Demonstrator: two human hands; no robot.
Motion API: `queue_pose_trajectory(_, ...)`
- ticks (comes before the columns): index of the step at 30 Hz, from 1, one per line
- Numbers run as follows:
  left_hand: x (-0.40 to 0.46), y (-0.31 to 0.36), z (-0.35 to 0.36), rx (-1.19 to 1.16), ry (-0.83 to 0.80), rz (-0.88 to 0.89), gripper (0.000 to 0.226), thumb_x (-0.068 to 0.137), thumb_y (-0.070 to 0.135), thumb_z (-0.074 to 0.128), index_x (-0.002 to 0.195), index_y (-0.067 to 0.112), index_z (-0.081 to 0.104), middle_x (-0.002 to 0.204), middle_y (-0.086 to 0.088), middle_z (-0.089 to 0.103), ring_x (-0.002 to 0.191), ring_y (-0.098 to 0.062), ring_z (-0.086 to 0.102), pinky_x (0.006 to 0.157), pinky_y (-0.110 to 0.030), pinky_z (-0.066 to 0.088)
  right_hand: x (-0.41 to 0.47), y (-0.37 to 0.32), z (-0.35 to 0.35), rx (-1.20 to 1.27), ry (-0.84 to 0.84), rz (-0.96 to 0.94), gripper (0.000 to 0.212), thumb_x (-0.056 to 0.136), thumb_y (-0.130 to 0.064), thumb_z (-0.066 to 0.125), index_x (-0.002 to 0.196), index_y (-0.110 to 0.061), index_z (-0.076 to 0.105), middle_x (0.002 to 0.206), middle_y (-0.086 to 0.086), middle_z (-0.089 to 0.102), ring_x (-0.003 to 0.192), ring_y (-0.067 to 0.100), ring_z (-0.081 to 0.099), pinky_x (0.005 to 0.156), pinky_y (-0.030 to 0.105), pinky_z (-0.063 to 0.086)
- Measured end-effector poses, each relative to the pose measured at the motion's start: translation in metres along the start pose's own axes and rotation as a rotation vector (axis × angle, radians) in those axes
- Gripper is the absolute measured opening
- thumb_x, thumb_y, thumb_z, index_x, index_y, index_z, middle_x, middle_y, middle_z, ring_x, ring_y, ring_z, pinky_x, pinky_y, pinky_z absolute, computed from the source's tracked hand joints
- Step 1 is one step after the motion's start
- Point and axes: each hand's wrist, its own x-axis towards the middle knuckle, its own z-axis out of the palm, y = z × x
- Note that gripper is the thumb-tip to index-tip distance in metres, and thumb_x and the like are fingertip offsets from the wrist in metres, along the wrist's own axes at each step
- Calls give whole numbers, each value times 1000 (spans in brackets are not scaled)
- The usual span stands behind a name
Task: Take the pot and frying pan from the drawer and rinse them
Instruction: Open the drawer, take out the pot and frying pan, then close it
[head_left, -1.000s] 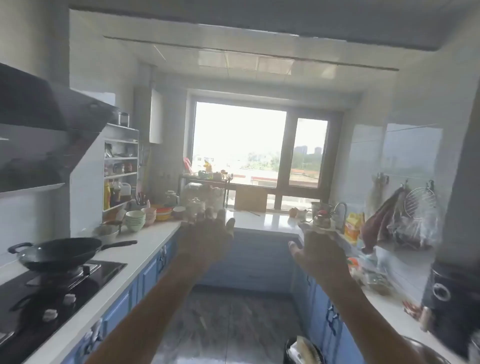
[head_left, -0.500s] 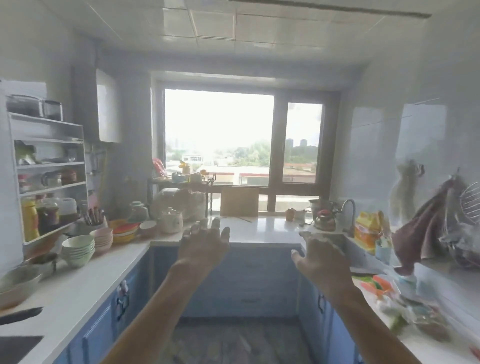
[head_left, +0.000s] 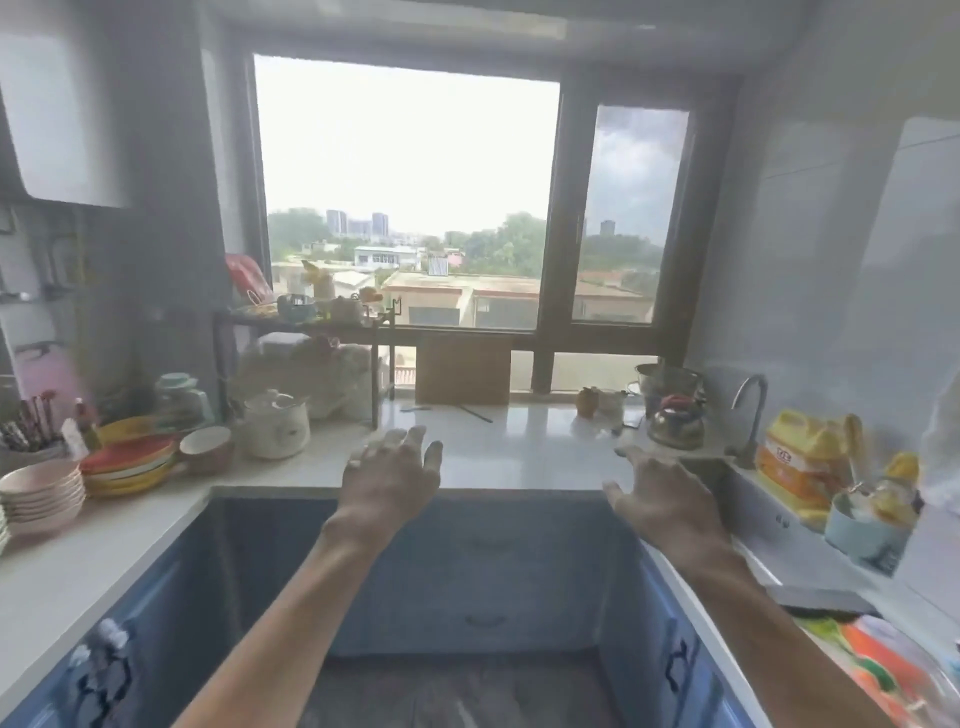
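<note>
Drawers (head_left: 485, 577) shut, long axis horizontal; both open hands (head_left: 392, 480) before them.

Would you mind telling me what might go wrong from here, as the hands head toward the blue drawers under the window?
1. Both the left hand and the right hand hover open, holding nothing. The drawers are shut, so no pot or pan shows; the wrong one may get opened.
2. The kettle and yellow bottle crowd the tap; a carried pan could knock them.
</note>
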Motion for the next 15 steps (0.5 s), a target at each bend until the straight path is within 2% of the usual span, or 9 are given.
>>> queue_pose_trajectory(2,58,-19,44,-78,-77,3,46,99,43,28,142,30,37,146,-2,45,131,-26,44,105,-40,31,53,8,47,19,-83,22,50,89,-35,55,137,-24,48,133,4,58,123,24,52,97,33,41)
queue_pose_trajectory(5,147,-55,128,-373,-270,5,41,93,49,38,131,36,50,135,2,56,122,-19,53,102,-38,39,129,25,123,181,-260,67,44,88,-32,61,130,-22,54,127,1,61,120,22,55,98,31,39)
queue_pose_trajectory(7,199,-76,185,-538,-402,-2,38,92,47,46,127,34,56,127,4,61,115,-14,56,93,-31,45,174,45,168,295,-361,110,35,88,-26,63,123,-22,60,114,-2,64,112,18,59,99,28,41)
queue_pose_trajectory(9,240,-97,242,-578,-519,-41,33,93,39,50,125,32,58,119,5,64,109,-11,59,83,-24,44,205,69,214,389,-457,187,27,89,-22,63,116,-22,63,112,-4,66,102,9,62,93,21,47)
queue_pose_trajectory(12,287,-117,316,-635,-624,-145,27,91,36,55,118,35,61,112,4,68,104,-8,62,85,-21,44,235,101,278,485,-554,315,21,90,-20,62,110,-23,67,110,-5,70,91,-10,62,77,4,44)
queue_pose_trajectory(13,299,-121,339,-645,-647,-191,29,90,37,56,119,36,59,109,4,69,102,-8,62,89,-24,46,242,111,300,522,-578,371,19,90,-18,62,108,-23,67,108,-4,71,87,-13,63,75,2,44)
queue_pose_trajectory(15,322,-126,378,-676,-655,-305,38,88,43,55,126,38,51,102,6,71,98,-9,65,96,-34,48,255,122,343,564,-606,437,17,90,-12,61,100,-24,68,105,2,73,83,-7,67,74,1,45)
